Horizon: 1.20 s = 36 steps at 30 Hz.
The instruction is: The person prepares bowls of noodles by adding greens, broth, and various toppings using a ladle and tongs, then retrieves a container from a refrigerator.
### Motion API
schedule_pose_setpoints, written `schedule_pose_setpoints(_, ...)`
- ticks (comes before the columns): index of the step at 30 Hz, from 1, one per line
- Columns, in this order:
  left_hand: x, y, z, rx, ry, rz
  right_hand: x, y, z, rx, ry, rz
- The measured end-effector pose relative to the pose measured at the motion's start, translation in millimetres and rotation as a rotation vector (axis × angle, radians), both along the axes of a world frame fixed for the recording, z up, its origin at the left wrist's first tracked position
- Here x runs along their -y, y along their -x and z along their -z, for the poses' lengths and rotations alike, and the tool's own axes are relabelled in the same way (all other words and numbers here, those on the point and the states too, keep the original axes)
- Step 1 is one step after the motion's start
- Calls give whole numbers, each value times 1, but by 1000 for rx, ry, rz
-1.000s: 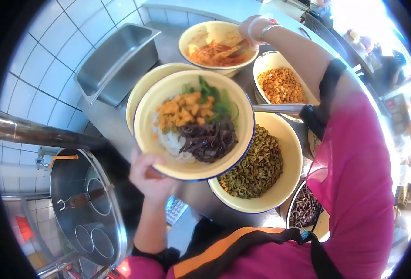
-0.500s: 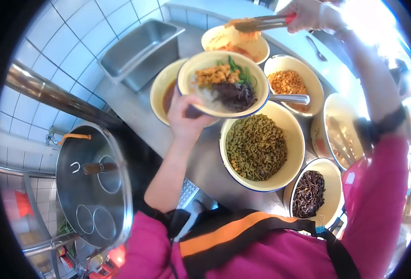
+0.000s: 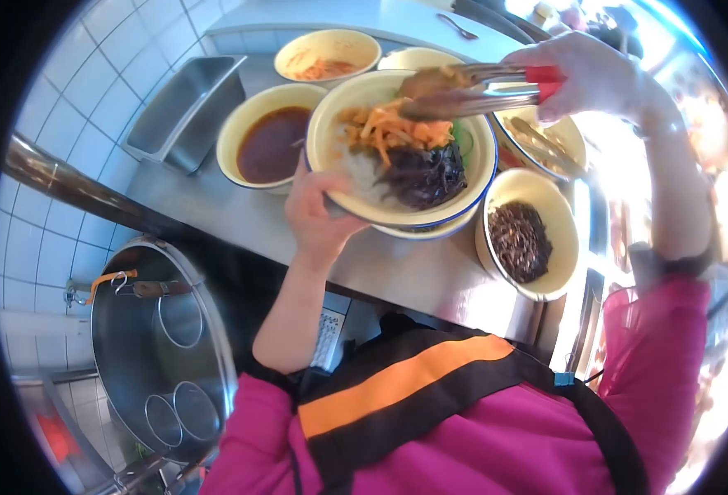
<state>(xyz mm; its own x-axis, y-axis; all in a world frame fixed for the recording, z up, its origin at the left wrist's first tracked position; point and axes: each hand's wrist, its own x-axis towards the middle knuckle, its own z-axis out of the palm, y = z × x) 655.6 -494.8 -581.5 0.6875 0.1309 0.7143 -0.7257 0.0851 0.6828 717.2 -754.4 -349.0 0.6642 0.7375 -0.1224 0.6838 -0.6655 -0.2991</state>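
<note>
My left hand [image 3: 324,210] grips the left side of a cream enamel bowl [image 3: 356,94], raised over the counter and tilted toward me. Inside are pale noodles [image 3: 360,172], orange shreds [image 3: 390,140], dark strips [image 3: 426,177] and some greens [image 3: 463,142]. My right hand [image 3: 588,81] is closed around metal tongs [image 3: 508,101] with red grips. The tongs' blurred tips hang over the bowl's upper part, right above the orange shreds. The held bowl hides much of another bowl beneath it.
A bowl of brown liquid [image 3: 272,147] stands to the left, and a bowl with orange shreds [image 3: 328,68] behind. Dark strips fill part of a bowl [image 3: 566,239] at right. A steel pan [image 3: 187,111] sits by the tiles. A large pot [image 3: 137,330] holding strainers is at lower left.
The tongs have come down from above the back bowl to over the held bowl. Orange shreds now lie on its toppings. My view has shifted to the right.
</note>
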Motion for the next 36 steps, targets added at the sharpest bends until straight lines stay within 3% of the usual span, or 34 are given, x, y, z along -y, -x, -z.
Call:
schedule_pose_setpoints(2, 4, 16, 1, 9, -8, 47, 14, 36, 3, -123, -171, 257)
schedule_pose_setpoints(3, 7, 24, 2, 22, -18, 71, 14, 55, 6, -86, -24, 294)
schedule_pose_setpoints(4, 9, 31, 2, 25, -19, 102, 22, 71, 24, -256, -209, 393)
schedule_pose_setpoints(6, 14, 46, 7, 20, -37, 149, 30, 102, 42, -215, -299, 525)
schedule_pose_setpoints(7, 15, 53, 13, -2, -38, 169, 29, 121, 34, -81, -183, 523)
schedule_pose_setpoints(8, 15, 59, 17, -8, -38, 205, 45, 133, 42, -122, -415, 523)
schedule_pose_setpoints(11, 19, 81, 28, -52, 27, 285, 86, 178, 47, -251, -592, 735)
schedule_pose_setpoints(12, 19, 89, 30, -52, 29, 312, 111, 183, 63, -234, -474, 825)
schedule_pose_setpoints(14, 18, 98, 36, -148, 17, 277, 113, 192, 83, -38, 162, 881)
schedule_pose_setpoints(15, 13, 101, 46, -181, -25, 251, 122, 191, 112, -27, 184, 866)
schedule_pose_setpoints(18, 17, 106, 40, -212, -63, 204, 125, 175, 175, 3, 235, 785)
schedule_pose_setpoints(20, 18, 106, 39, -216, -84, 196, 119, 161, 190, 21, 521, 771)
schedule_pose_setpoints(21, 19, 102, 38, -239, -101, 178, 124, 150, 181, 35, 516, 776)
schedule_pose_setpoints(23, 23, 92, 36, -196, -123, 175, 130, 128, 153, -226, 421, 746)
schedule_pose_setpoints(24, 25, 87, 35, -172, -143, 175, 153, 100, 159, -179, 255, 713)
schedule_pose_setpoints(25, 29, 84, 35, -218, -114, 183, 169, 75, 158, 152, 341, 785)
schedule_pose_setpoints(26, 34, 82, 33, -235, -120, 172, 185, 51, 157, 261, 100, 856)
schedule_pose_setpoints(27, 39, 80, 31, -288, -56, 201, 191, 32, 159, 557, 194, 715)
schedule_pose_setpoints(28, 44, 76, 28, -333, 11, 229, 201, 0, 164, 310, 324, 939)
schedule_pose_setpoints(30, 49, 65, 26, -267, -45, 187, 200, -30, 178, 161, 502, 944)
schedule_pose_setpoints(33, 49, 49, 26, -224, -158, 145, 199, -53, 189, 153, 548, 907)
schedule_pose_setpoints(36, 58, 44, 25, -293, -197, 138, 224, -92, 202, -66, 489, 982)
